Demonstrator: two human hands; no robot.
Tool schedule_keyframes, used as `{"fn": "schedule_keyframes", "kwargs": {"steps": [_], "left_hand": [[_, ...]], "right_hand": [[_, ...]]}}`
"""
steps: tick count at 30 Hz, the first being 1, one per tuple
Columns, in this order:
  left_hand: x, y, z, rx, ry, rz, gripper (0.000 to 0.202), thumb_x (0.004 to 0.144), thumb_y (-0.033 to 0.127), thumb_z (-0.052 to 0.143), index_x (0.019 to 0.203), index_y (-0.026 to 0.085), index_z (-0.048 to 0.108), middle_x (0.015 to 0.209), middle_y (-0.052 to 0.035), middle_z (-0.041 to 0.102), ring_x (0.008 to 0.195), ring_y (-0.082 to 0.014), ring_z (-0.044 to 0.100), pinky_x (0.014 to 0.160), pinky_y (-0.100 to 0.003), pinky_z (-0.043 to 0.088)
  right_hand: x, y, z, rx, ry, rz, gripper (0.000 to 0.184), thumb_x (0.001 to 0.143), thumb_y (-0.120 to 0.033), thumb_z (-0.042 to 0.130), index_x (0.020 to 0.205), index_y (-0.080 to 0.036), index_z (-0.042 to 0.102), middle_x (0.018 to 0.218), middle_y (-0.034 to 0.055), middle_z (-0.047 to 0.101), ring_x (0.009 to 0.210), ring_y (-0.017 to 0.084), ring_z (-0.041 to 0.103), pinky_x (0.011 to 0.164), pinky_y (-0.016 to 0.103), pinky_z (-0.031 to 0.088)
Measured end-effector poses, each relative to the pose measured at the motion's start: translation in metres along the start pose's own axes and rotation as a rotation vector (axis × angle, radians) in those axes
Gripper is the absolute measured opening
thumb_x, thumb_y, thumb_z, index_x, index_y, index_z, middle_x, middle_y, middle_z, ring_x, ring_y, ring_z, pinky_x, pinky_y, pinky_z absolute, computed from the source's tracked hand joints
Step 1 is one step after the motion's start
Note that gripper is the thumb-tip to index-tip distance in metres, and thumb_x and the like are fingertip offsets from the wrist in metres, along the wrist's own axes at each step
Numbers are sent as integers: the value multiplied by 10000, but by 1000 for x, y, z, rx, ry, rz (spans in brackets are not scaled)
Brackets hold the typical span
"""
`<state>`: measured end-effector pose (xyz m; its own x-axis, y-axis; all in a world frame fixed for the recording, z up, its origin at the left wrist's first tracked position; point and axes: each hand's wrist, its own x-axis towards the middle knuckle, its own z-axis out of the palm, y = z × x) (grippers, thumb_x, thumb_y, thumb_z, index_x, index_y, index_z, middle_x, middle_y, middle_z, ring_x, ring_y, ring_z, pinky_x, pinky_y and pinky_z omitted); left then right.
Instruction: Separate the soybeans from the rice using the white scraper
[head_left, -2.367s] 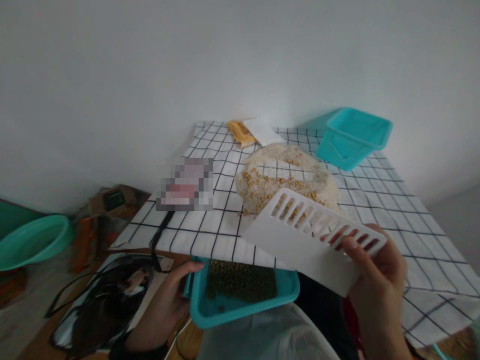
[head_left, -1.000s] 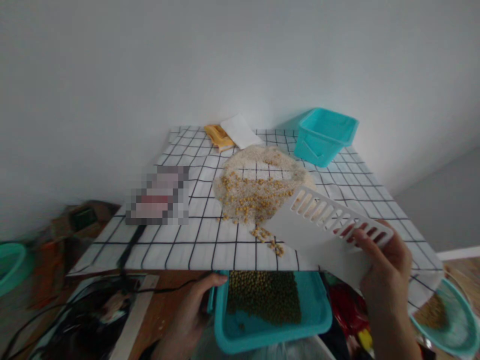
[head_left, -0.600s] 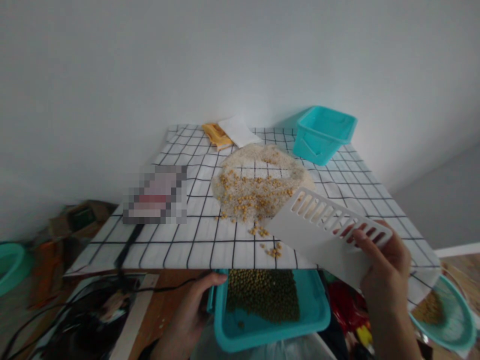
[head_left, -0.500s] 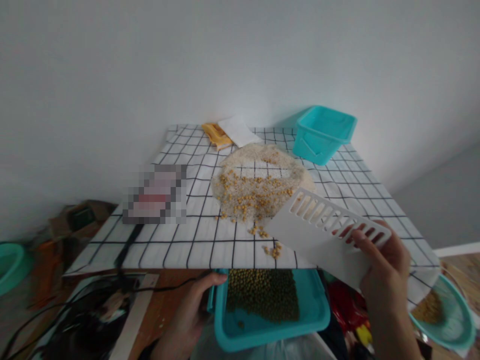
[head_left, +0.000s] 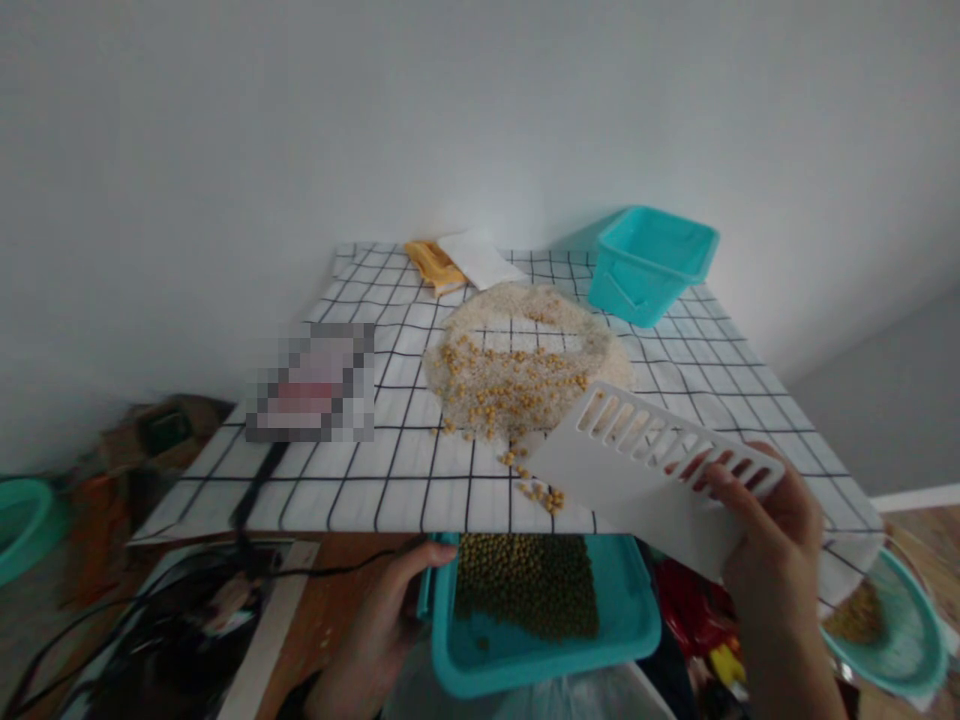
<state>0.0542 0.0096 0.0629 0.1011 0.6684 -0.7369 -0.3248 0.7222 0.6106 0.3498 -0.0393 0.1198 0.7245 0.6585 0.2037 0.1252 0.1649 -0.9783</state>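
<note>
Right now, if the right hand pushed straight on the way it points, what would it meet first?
The white scraper in the right hand would likely meet the loose yellow beans at its corner first, then the rice pile; depth is unclear.

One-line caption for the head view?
Right hand holds a white slotted scraper by loose yellow beans; left hand grips a teal tray.

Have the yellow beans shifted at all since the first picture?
Yes. Some yellow beans have come out of the white grain pile toward the near edge of the checked cloth, above the teal tray.
</note>
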Motion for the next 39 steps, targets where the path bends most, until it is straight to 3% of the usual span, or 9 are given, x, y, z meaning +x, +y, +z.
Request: {"fn": "schedule_keyframes", "kwargs": {"steps": [9,16,28,34,39], "left_hand": [[9,-6,-6,11,-23,-14,130,558,271,837,663,198,813,637,-4,800,606,-208,686,566,-288,547],[7,-7,-5,37,-10,-9,129,602,270,816,707,195,810,663,-30,815,605,-227,697,573,-305,539],[7,-6,-5,28,-40,-8,112,612,257,816,705,195,810,672,-43,810,705,-262,729,614,-309,540],[5,-5,-5,7,-18,-7,92,599,241,838,664,196,792,641,-20,773,610,-210,662,582,-287,521],[7,-5,-3,1,-14,0,105,577,234,839,653,192,780,634,-13,752,607,-203,647,579,-286,512]], "right_hand": [[1,2,-1,-22,-11,-44,247,706,-356,820,694,-192,636,631,-13,601,531,118,527,505,251,334],[-2,3,3,2,-22,6,248,719,-338,824,780,-206,624,668,-15,637,544,130,558,510,246,377],[-3,4,2,29,-42,64,231,692,-352,833,729,-207,657,687,11,674,581,165,597,555,293,390],[-6,-7,1,28,-62,69,198,734,-345,805,724,-206,663,738,13,659,725,201,639,647,316,426],[-7,-6,-9,2,-19,49,211,723,-327,817,721,-205,645,697,-1,644,630,166,592,592,294,391]]}}
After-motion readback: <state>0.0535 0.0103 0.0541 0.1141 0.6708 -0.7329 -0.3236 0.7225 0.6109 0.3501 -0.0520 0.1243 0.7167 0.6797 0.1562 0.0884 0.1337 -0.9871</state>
